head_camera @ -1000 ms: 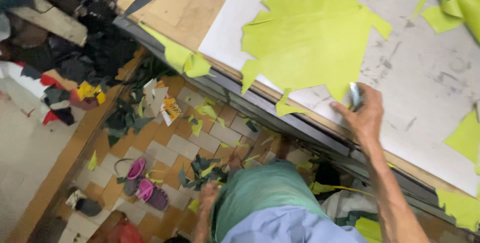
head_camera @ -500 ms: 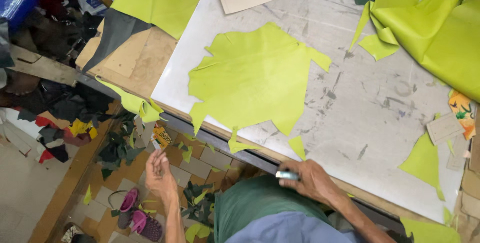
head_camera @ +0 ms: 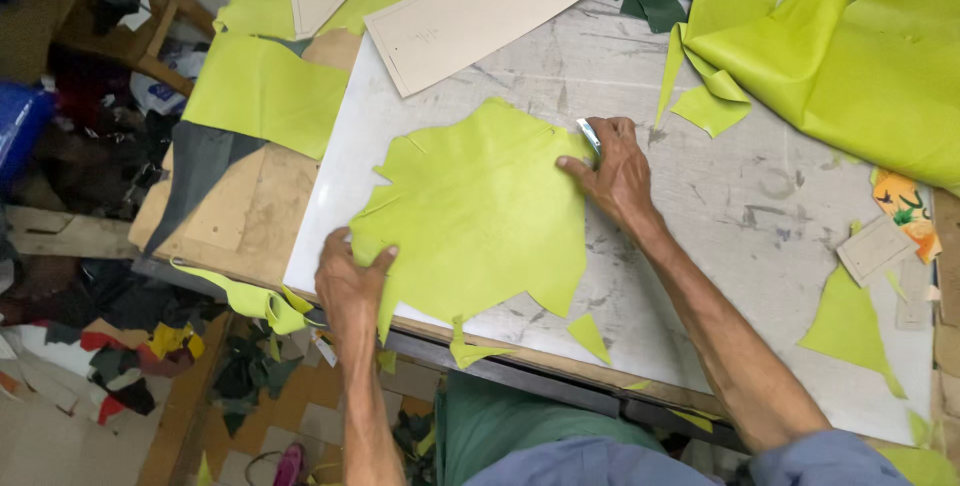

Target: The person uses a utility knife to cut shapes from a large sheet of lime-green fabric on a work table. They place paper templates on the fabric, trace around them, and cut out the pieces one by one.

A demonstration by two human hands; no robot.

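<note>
A ragged piece of lime-green leather [head_camera: 480,216] lies flat on a scratched white cutting board [head_camera: 760,196]. My left hand [head_camera: 350,281] grips its lower left edge between thumb and fingers. My right hand [head_camera: 615,171] presses on the piece's right edge and holds a small metal blade [head_camera: 588,133], whose tip points toward the upper right corner of the leather.
A beige cardboard template [head_camera: 480,11] lies at the top of the board. A large heap of green leather [head_camera: 860,56] fills the top right. Green offcuts [head_camera: 850,326] and small card pieces [head_camera: 880,246] sit at the right. Scraps litter the floor [head_camera: 130,366] on the left.
My left hand came up from below the table and took the leather's lower left edge. My right hand moved from the table's front edge up to the piece's right side.
</note>
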